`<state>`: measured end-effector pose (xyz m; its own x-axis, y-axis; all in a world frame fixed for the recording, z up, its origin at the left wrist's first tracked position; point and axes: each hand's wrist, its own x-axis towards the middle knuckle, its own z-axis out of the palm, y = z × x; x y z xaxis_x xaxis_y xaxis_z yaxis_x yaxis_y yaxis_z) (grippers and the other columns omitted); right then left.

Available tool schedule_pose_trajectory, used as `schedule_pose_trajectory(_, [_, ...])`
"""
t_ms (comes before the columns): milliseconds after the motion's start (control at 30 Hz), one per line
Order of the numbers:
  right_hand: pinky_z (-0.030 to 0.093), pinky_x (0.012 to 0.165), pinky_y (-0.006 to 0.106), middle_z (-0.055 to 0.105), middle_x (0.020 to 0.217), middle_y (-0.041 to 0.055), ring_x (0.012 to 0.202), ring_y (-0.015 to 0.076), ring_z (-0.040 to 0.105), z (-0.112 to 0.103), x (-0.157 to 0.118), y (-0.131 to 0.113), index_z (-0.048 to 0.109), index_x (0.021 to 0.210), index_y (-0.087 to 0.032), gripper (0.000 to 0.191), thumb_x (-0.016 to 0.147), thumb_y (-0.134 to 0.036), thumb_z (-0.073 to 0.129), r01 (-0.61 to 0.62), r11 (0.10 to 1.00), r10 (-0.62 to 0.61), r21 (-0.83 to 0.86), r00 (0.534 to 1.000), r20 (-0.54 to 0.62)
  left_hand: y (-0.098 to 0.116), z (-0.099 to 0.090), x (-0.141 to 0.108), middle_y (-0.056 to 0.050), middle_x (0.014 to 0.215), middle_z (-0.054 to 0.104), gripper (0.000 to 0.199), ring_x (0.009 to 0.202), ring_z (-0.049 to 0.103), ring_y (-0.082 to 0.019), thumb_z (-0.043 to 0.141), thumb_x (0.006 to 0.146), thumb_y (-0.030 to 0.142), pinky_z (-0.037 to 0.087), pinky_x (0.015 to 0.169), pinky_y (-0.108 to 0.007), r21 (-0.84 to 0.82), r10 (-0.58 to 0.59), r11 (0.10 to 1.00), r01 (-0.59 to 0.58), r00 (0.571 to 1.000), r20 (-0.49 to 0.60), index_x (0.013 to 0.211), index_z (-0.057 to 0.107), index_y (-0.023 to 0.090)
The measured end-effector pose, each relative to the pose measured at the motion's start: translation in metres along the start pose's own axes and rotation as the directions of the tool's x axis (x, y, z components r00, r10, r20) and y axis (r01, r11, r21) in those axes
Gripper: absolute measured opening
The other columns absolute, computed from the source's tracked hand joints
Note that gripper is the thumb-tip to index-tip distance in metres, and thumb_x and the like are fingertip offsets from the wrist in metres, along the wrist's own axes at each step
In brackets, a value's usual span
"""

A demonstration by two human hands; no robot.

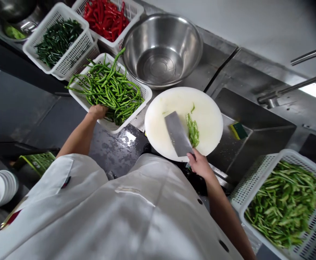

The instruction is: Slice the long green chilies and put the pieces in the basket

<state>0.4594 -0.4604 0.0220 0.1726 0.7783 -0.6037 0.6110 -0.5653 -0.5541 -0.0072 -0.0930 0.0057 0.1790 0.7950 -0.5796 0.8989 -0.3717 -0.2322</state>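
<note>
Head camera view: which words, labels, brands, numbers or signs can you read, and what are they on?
No text can be read.
White jacket: the small dark mark and red patch are too small or blurred to tell.
Cleaver, cutting board: no lettering that I can make out.

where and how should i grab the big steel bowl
Probably by the right-hand rim of the steel bowl, coming from the right: it stands mouth up, flaring wide, with an exposed edge there, while the basket of long green vegetables crowds its left side. The right hand, which holds the cleaver, would need freeing first.
</note>
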Motion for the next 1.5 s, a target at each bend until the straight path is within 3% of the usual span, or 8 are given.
schedule_pose_trajectory(200, [0.050,0.057,0.032,0.055,0.054,-0.0065,0.041,0.0189,0.055,-0.019,0.003,0.011,0.056,0.114,-0.024,0.032,0.097,-0.049,0.045,-0.067,0.993,0.073,0.096,0.996,-0.058,-0.018,-0.035,-0.011,-0.015,0.120,0.072,0.033,0.109,0.064,-0.028,0.056,0.091,0.005,0.053,0.095,-0.043,0.167,-0.069,0.984,0.062,0.997,0.038,0.119,0.073,0.009])
schedule_pose_trajectory(333, [0.050,0.057,0.034,0.054,0.054,-0.0054,0.041,0.0201,0.054,-0.011,0.001,0.003,0.056,0.116,-0.023,0.033,0.097,-0.047,0.043,-0.095,0.990,0.104,0.103,0.991,-0.079,-0.005,-0.076,-0.041,-0.013,0.115,0.069,0.033,0.106,0.061,-0.025,0.051,0.096,0.011,0.050,0.094,-0.040,0.121,0.092,0.991,-0.053,0.934,-0.344,0.122,0.072,0.009])
schedule_pose_trajectory(433, [0.050,0.059,0.034,0.053,0.055,-0.0054,0.042,0.0200,0.054,-0.009,-0.001,-0.007,0.056,0.119,-0.022,0.033,0.099,-0.044,0.042,-0.121,0.987,0.130,0.107,0.988,-0.079,0.066,-0.083,-0.065,-0.012,0.112,0.069,0.042,0.103,0.058,-0.024,0.047,0.095,0.009,0.047,0.093,-0.039,0.155,0.429,0.898,-0.412,0.736,-0.523,0.129,0.070,0.012])
schedule_pose_trajectory(533, [0.050,0.061,0.032,0.060,0.064,-0.0013,0.048,0.0201,0.058,-0.013,-0.007,-0.013,0.056,0.121,-0.021,0.032,0.103,-0.041,0.040,-0.130,0.991,0.132,0.043,0.990,-0.049,0.168,-0.060,-0.079,-0.012,0.113,0.070,0.041,0.106,0.057,-0.028,0.044,0.098,0.010,0.046,0.090,-0.044,0.188,0.618,0.737,-0.649,0.535,-0.576,0.127,0.072,0.018])
schedule_pose_trajectory(667, [0.050,0.077,0.033,0.074,0.092,0.0120,0.085,0.0280,0.070,-0.019,-0.024,-0.013,0.058,0.129,-0.017,0.035,0.107,-0.037,0.040,-0.103,0.969,0.085,-0.224,0.992,-0.092,0.273,-0.005,-0.074,-0.014,0.111,0.069,0.034,0.109,0.057,-0.030,0.043,0.103,0.015,0.046,0.093,-0.046,0.195,0.690,0.620,-0.760,0.411,-0.596,0.111,0.076,0.018])
schedule_pose_trajectory(867, [0.046,0.083,0.033,0.076,0.109,0.0168,0.103,0.0314,0.071,-0.020,-0.053,-0.009,0.051,0.143,-0.013,0.041,0.112,-0.034,0.033,-0.072,0.897,0.067,-0.436,0.997,-0.027,0.299,0.044,-0.055,-0.015,0.115,0.068,0.037,0.113,0.056,-0.029,0.041,0.101,0.009,0.047,0.096,-0.045,0.023,0.508,0.621,-0.784,0.380,-0.773,0.113,0.075,0.018])
schedule_pose_trajectory(1233, [0.040,0.071,0.033,0.077,0.101,0.0161,0.095,0.0316,0.074,-0.049,-0.094,-0.046,0.051,0.136,-0.014,0.034,0.113,-0.033,0.036,-0.005,0.822,0.122,-0.569,0.978,0.168,0.302,0.045,-0.061,-0.012,0.104,0.069,0.028,0.096,0.055,-0.027,0.047,0.102,0.015,0.046,0.087,-0.044,0.011,0.536,0.616,-0.788,0.409,-0.738,0.105,0.075,0.020])
schedule_pose_trajectory(1500, [0.041,0.077,0.032,0.075,0.109,0.0193,0.103,0.0306,0.071,-0.007,-0.035,-0.057,0.044,0.140,-0.010,0.036,0.114,-0.031,0.032,-0.011,0.894,0.076,-0.448,0.989,0.129,0.303,0.045,-0.058,-0.012,0.110,0.070,0.030,0.100,0.059,-0.027,0.046,0.103,0.015,0.048,0.090,-0.044,-0.062,0.544,0.568,-0.821,0.431,-0.720,0.111,0.074,0.021])
